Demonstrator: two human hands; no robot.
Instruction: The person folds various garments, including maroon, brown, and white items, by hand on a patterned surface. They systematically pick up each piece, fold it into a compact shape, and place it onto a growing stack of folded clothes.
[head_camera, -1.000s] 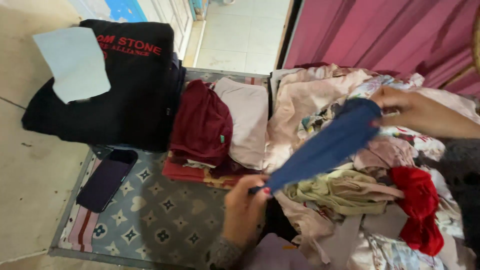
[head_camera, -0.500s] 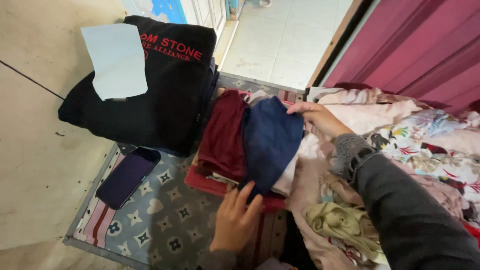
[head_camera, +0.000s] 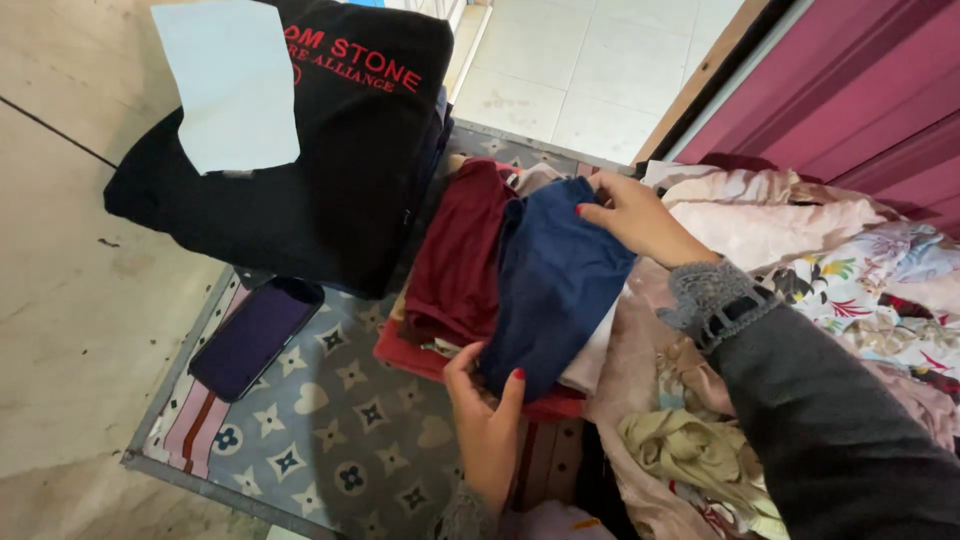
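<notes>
A dark blue garment (head_camera: 555, 280) lies on top of a small stack of folded clothes, beside a dark red one (head_camera: 460, 255). My right hand (head_camera: 635, 215) presses on its far edge. My left hand (head_camera: 485, 415) holds its near edge with the thumb on the cloth. The stack rests on a patterned grey mat (head_camera: 330, 440).
A black garment pile (head_camera: 320, 150) with a pale blue sheet of paper (head_camera: 230, 85) on it sits at the upper left. A dark phone (head_camera: 255, 335) lies on the mat. A loose heap of pink, floral and beige clothes (head_camera: 800, 290) fills the right side.
The blue garment went from being held stretched above the loose heap to lying on the folded stack. Both hands followed it leftwards and now rest on its ends.
</notes>
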